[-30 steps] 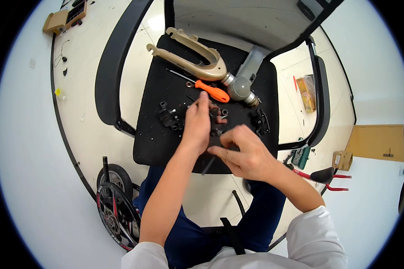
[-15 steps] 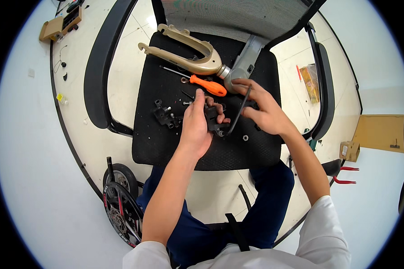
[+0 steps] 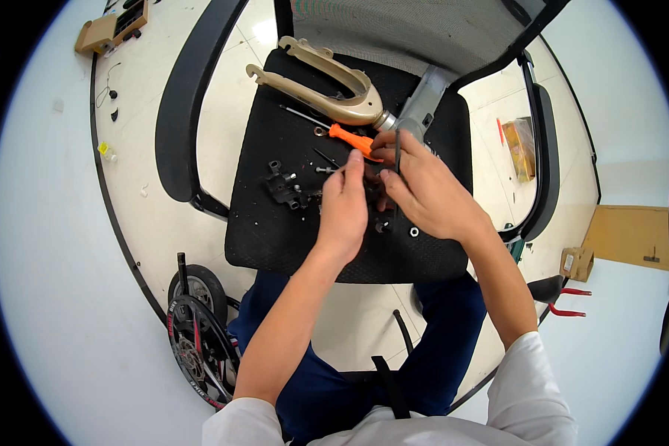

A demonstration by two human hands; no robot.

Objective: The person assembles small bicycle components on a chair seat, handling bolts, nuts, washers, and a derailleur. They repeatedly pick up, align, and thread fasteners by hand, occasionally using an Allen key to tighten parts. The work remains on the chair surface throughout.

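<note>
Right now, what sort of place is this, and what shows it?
Probably a plain indoor room serving as a makeshift workshop: a beige fork and an orange-handled screwdriver lie on a black armchair.

Bright indoor light, white glare patch on floor (image 3: 266, 31), soft detail in black seat (image 3: 275, 245), straight edges bowed, corners black.

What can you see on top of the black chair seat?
The seat bears, among other things, a tan fork, an orange-handled screwdriver, a black part and a small nut. Whatever lies behind the left hand and right hand is covered.
</note>
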